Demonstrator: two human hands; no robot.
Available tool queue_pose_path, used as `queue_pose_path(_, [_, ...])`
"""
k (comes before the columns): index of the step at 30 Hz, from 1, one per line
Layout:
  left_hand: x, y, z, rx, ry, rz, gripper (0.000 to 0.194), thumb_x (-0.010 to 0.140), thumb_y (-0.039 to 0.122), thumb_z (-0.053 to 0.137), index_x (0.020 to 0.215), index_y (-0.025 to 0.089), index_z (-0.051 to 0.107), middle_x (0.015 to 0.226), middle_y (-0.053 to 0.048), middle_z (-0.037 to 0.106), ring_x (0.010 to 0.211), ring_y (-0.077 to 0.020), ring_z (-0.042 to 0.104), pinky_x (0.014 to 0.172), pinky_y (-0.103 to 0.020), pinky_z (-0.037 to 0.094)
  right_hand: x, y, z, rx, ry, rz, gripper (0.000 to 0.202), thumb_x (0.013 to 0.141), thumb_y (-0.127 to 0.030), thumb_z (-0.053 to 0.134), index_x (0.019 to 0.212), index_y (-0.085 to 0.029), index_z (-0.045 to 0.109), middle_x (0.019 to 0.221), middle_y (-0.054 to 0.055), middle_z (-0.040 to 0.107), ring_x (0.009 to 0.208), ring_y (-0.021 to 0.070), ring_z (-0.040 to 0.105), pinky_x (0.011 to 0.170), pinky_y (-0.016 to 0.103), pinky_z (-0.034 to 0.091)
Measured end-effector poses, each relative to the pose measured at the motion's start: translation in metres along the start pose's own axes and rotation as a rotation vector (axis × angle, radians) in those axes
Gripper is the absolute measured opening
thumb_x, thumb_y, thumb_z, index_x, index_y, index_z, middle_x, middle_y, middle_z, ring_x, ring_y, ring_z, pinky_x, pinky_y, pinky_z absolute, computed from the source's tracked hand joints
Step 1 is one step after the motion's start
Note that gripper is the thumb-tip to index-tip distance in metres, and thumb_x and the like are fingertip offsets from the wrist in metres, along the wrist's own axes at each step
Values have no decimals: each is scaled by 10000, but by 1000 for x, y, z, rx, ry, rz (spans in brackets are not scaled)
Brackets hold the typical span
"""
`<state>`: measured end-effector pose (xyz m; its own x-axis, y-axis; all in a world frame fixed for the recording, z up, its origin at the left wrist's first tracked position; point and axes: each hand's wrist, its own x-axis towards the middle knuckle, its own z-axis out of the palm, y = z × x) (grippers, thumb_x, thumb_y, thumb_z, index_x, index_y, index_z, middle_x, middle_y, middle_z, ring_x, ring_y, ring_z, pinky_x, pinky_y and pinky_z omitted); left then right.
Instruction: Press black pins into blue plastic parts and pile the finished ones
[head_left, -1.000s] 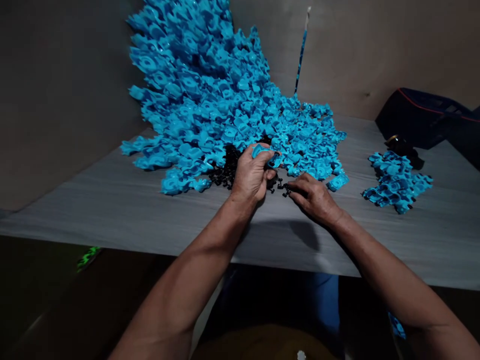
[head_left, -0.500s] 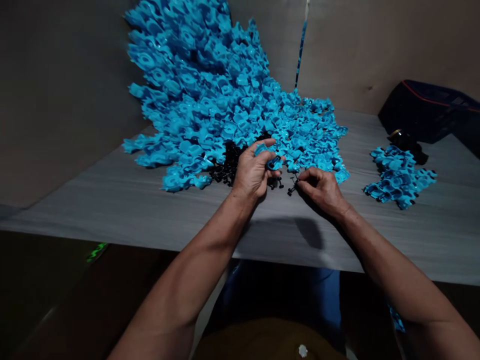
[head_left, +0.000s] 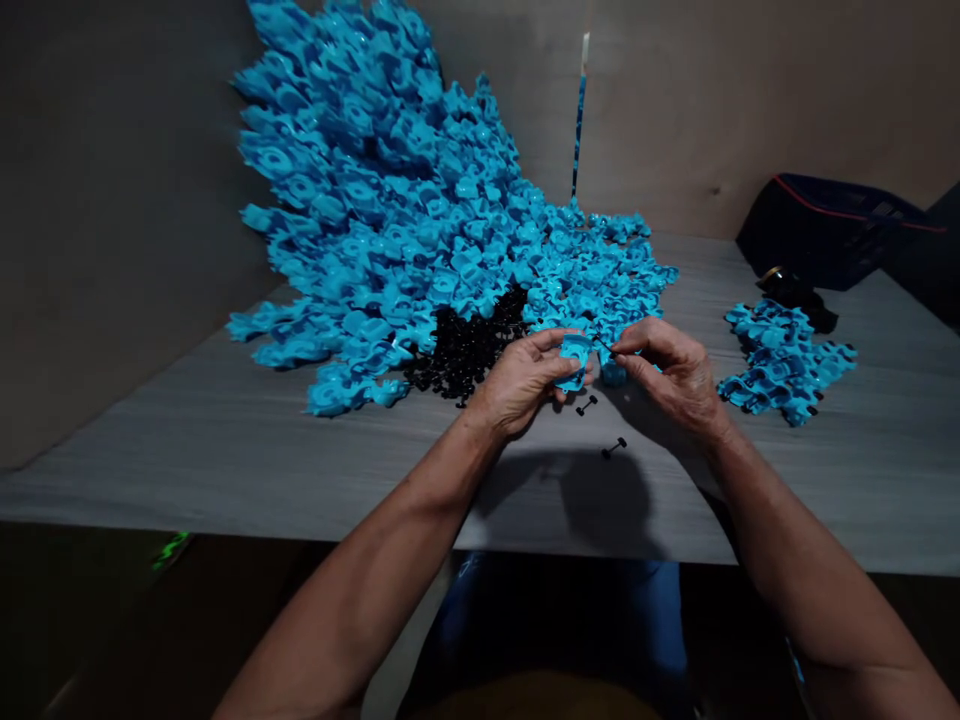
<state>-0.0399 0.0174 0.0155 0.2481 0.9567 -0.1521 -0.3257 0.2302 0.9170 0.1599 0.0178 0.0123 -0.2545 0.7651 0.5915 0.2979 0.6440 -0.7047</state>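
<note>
My left hand point(head_left: 529, 380) pinches a blue plastic toy car body point(head_left: 574, 358), its hollow side facing me. Close to its right, my right hand point(head_left: 670, 368) grips a thin black wheel axle point(head_left: 603, 345) between thumb and fingertips, with the far end near the car body; whether they touch I cannot tell. Two loose wheel axles lie on the table below the hands, one point(head_left: 586, 405) just under the left fingers and another point(head_left: 614, 449) nearer me. A dark heap of black axles point(head_left: 469, 345) spreads beyond my left hand.
A tall pile of blue car bodies point(head_left: 360, 180) leans up at the back left of the grey table point(head_left: 300, 480). At right sits a smaller group of blue bodies with black wheels point(head_left: 787, 360). Behind it are a black object point(head_left: 799, 295) and a dark basket point(head_left: 832, 230).
My left hand has turned the car body hollow side up and come nearer me. My right hand has lifted a wheel axle from the table to beside the body.
</note>
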Motion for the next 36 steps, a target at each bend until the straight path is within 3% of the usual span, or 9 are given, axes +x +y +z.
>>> queue_pose_path(6, [-1,-5,3,42,-48,4,448,633,119,786,1073,147,710,735,-40,703,603,-173,707,341,-142,362,3,-2,9,-61,-60,-75,130,924,-265,621,840,-232,714,878,48,650,835,188,622,755,340,533])
queue_pose_path(10, [0,-7,4,26,-12,-17,358,668,134,732,1021,134,671,712,-52,702,575,-171,683,334,-155,354,-2,-15,-6,153,-17,114,178,893,-387,693,834,-221,667,814,24,623,745,161,615,648,293,525])
queue_pose_path(14, [3,-5,7,-29,114,-12,279,693,110,669,963,153,612,675,-26,668,599,-168,688,350,-148,355,-46,-47,-42,462,-448,469,229,905,-407,694,830,-200,631,812,30,670,575,120,620,473,234,466])
queue_pose_path(18, [4,-5,14,-101,122,11,260,699,113,637,947,165,577,671,-18,655,623,-177,699,374,-158,367,-85,-63,-54,267,-629,521,164,943,-298,635,830,-184,666,848,61,734,796,175,694,699,292,555])
queue_pose_path(21, [4,-7,18,-112,156,92,270,693,133,647,950,173,574,673,-6,653,625,-171,692,387,-167,377,-82,-43,-31,168,-581,453,125,946,-249,593,859,-195,664,1016,86,762,930,203,711,808,343,560])
queue_pose_path(25, [7,-7,8,-112,290,160,292,664,138,643,940,184,559,679,5,655,631,-174,693,404,-173,380,-53,-6,4,83,-320,282,108,898,-189,593,795,-199,622,1090,117,739,1071,235,693,958,438,525])
queue_pose_path(29, [12,-3,-3,-169,408,209,279,670,132,610,930,201,538,667,12,650,655,-176,701,422,-174,382,-55,-10,-13,120,4,241,80,867,-251,692,810,-218,647,1051,86,719,1044,223,672,968,432,516])
queue_pose_path(33, [13,-4,0,-206,390,212,261,683,134,601,927,203,538,667,12,651,645,-166,693,427,-177,387,-86,-37,-50,343,-165,492,128,875,-330,735,862,-222,667,977,66,729,856,181,676,714,314,535])
queue_pose_path(36, [11,-6,6,-193,346,197,286,672,159,610,945,200,534,653,15,643,655,-191,704,417,-183,382,-94,-37,-48,311,-398,616,185,894,-363,701,833,-193,663,919,70,712,838,172,641,698,293,492])
